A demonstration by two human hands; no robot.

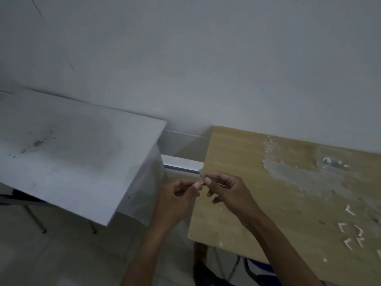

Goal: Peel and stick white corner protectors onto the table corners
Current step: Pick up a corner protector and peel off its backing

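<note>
Translucent protector (pixel 201 176) — pinched between both hands (pixel 223 187)

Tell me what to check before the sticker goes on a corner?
1. Piece held: ok, both the left hand and the right hand pinch the corner protector.
2. Backing peeled off: cannot tell, too small and blurry.
3. Spares ready: ok, spare protectors lie on the wooden table.
4. Near corner of wooden table bare: ok.
5. Tabletop smooth: not ok, peeled patch.
</note>
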